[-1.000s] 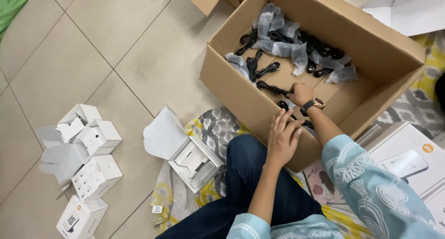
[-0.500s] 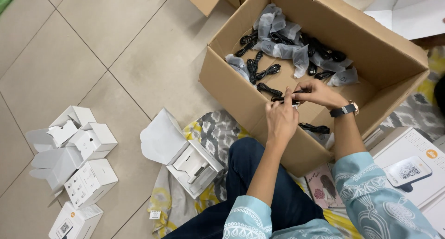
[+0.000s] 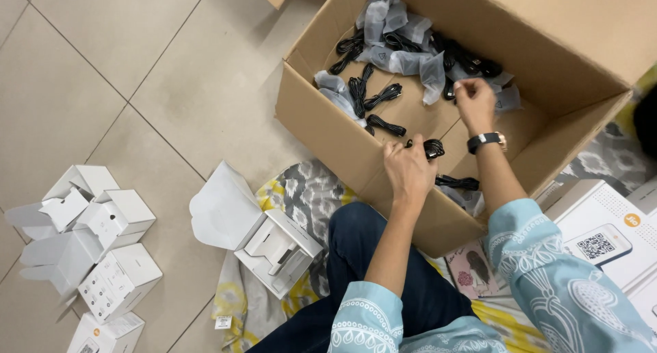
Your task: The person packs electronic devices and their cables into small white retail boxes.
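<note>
Black and coiled, a cable bundle [image 3: 432,147] sits pinched in the left hand [image 3: 408,169], whose grip is clenched on it just above the near wall of the big cardboard box [image 3: 328,130]. The right hand [image 3: 474,103], wearing a wristwatch [image 3: 486,141], hovers deeper inside the box; its fingers are curled together, but whether they pinch anything I cannot tell. More coiled cables [image 3: 373,96] and grey plastic bags [image 3: 400,41] lie loose on the box floor. Out on the tiled floor, an opened white carton [image 3: 274,247] rests beside the person's knee, and further white cartons [image 3: 102,257] stand well apart to the left. As a judgement, the light pinch could let the coil slip or spring open, tangling it with the loose cables beneath.
</note>
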